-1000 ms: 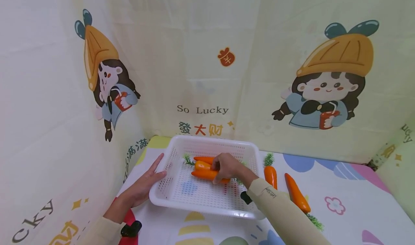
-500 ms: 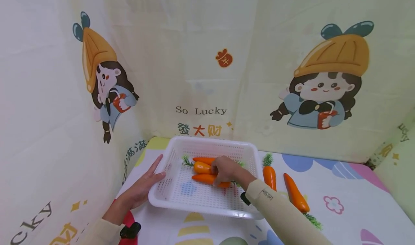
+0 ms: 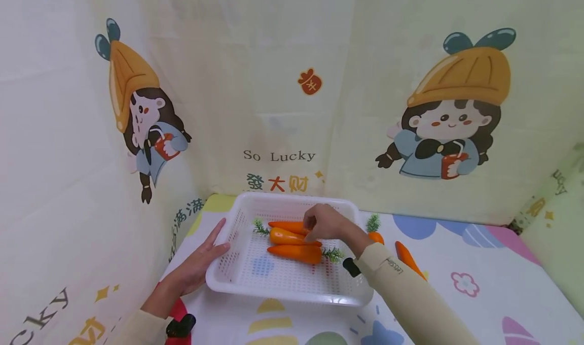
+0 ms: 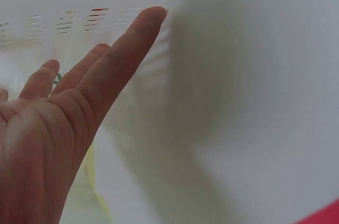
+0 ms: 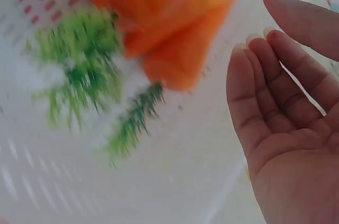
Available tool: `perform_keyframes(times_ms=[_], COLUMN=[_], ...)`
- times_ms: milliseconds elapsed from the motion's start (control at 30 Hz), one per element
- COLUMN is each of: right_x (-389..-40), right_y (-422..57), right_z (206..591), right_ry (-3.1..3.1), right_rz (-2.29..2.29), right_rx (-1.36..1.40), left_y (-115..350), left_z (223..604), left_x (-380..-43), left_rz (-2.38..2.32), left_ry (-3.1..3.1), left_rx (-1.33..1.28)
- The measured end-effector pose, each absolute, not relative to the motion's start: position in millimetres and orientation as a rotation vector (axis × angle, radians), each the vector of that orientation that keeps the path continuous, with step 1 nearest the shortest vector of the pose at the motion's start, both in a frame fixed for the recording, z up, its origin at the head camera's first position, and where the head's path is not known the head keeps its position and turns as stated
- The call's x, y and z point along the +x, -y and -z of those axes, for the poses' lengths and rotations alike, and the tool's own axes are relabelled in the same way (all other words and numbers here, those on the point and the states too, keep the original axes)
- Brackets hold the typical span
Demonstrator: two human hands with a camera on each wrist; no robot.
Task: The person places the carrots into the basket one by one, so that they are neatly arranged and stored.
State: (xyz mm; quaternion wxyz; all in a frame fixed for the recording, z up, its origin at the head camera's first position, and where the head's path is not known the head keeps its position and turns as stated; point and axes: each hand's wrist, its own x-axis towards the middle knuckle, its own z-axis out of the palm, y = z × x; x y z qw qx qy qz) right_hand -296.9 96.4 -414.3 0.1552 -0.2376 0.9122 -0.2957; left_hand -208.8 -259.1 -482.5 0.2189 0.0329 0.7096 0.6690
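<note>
In the head view, a white perforated plastic basket holds three orange carrots with green tops. The front carrot has its leaves to the right; the middle carrot has them to the left. Partly behind my right hand lies the back carrot. That hand hovers just over the carrots; in the right wrist view its fingers are loosely bent with nothing between them. My left hand rests against the basket's left side, its fingers straight in the left wrist view.
To the right of the basket, two more carrots lie on the patterned tablecloth: one near the rim, another farther right, partly covered by my right sleeve. A printed cloth backdrop stands behind and to the left.
My right hand has let go of the carrots and risen slightly up and back from them, uncovering the front carrot and its leaves. My left hand stays at the basket's side.
</note>
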Motion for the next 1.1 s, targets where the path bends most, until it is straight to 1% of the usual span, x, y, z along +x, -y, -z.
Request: perform_keyframes(times_ms=[100, 300, 533, 767, 1100], right_x=[-300, -302, -304, -291, -263], right_y=[-110, -139, -179, -225, -278], right_z=[400, 372, 357, 359, 382], right_ry=[-2.616, -2.599, -2.657, -2.68, -2.706], right_rz=[0.886, 0.96, 0.969, 0.965, 0.921], right_rx=[-0.693, -0.572, -0.496, -0.376, -0.279], left_y=[259, 261, 265, 263, 257], left_z=[481, 481, 480, 479, 483], left_x=[-209, -210, -211, -212, -209], left_rz=[-1.853, -1.858, -1.874, -1.855, -1.866], left_ry=[-1.965, -1.968, -1.977, -1.969, -1.969], left_rx=[0.073, 0.053, 0.053, 0.058, 0.032])
